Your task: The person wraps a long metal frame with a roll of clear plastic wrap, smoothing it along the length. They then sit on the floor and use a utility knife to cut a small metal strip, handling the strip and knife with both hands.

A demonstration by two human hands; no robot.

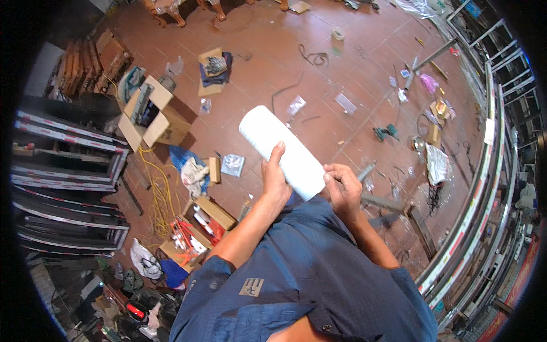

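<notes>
A thick white roll (285, 149), of film or paper by its look, lies slanted in front of my body, its near end close to my shirt. My left hand (274, 178) is closed on its left side, thumb laid along the top and the other fingers hidden beneath. At the roll's lower right end, my right hand (344, 187) has thumb and index finger pressed together by the edge. Whether a loose edge of the roll sits in that pinch is too small to make out.
An open cardboard box (171, 122) and a carton of tubes (208, 219) stand left, near a yellow cable (161, 211). A green cordless drill (386, 132) lies on the tiled floor. Metal frames (68, 182) stack at left; long profiles (484, 171) line the right.
</notes>
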